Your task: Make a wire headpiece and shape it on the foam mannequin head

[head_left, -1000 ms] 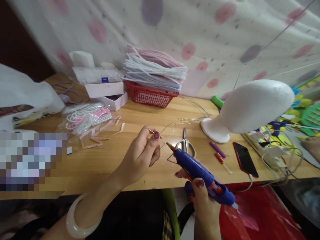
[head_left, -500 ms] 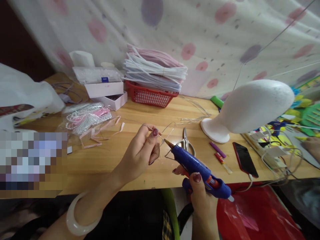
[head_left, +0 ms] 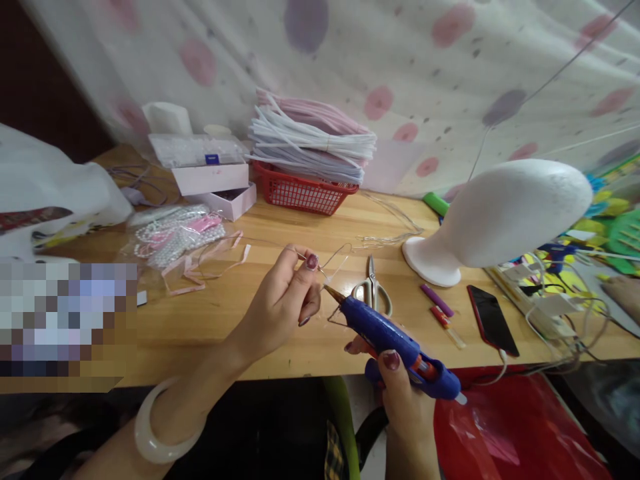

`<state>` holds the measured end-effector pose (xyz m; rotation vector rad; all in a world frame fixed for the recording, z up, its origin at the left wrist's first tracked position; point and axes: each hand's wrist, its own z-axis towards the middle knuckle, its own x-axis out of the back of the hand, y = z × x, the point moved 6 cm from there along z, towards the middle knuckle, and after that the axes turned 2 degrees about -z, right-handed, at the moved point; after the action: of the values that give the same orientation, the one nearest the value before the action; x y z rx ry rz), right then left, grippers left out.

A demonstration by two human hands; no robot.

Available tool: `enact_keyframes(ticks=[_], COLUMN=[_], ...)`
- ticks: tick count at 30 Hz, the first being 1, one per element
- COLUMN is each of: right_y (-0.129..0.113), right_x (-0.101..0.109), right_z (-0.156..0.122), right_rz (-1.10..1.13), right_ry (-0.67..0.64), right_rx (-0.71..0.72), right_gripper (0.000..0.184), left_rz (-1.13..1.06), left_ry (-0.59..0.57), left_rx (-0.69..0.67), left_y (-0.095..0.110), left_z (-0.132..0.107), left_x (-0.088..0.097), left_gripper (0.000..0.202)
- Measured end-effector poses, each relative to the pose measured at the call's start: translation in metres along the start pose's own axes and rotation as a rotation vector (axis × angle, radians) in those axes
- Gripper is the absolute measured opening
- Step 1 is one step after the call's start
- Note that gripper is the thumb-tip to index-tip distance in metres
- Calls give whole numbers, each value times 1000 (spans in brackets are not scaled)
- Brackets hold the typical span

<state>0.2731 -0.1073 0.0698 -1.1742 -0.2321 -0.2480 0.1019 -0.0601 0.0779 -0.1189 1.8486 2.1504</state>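
**Glue gun nozzle meeting thin wire above the table edge**

We are sitting at a wooden table (head_left: 210,320) and working just above its near edge. A white foam head form (head_left: 510,210) is leaning over the right end. A red basket (head_left: 300,192) piled with white and pink pipe cleaners (head_left: 313,143) is standing at the back, against the spotted curtain. A clear bag of pearl strands (head_left: 175,233) is lying to the left.

Our right hand (head_left: 400,400) is wrapping its fingers tight around the handle of the blue glue gun (head_left: 395,340), aiming the copper nozzle up and to the left. Our left hand (head_left: 280,307) is pinching a thin wire (head_left: 334,257) between thumb and forefinger, holding it in the air right at the nozzle tip. We cannot tell whether tip and wire are touching.

Scissors (head_left: 373,290) are lying on the table just behind the gun, and a dark phone (head_left: 493,320) is lying farther right.
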Motion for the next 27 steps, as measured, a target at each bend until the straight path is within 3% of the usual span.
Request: enact_keyframes(ticks=[8,27], right_y=[-6,1], right_x=[1,6], right_z=[3,10], right_rz=[-2,-67], right_ry=[115,87], right_rx=[-33,2], right_gripper=[51,42], left_rz=[-5,-60], left_ry=[0,-3], left_rx=[5,-3], left_y=[-2,0], left_z=[1,1], left_x=[0,1], left_gripper=[22,25])
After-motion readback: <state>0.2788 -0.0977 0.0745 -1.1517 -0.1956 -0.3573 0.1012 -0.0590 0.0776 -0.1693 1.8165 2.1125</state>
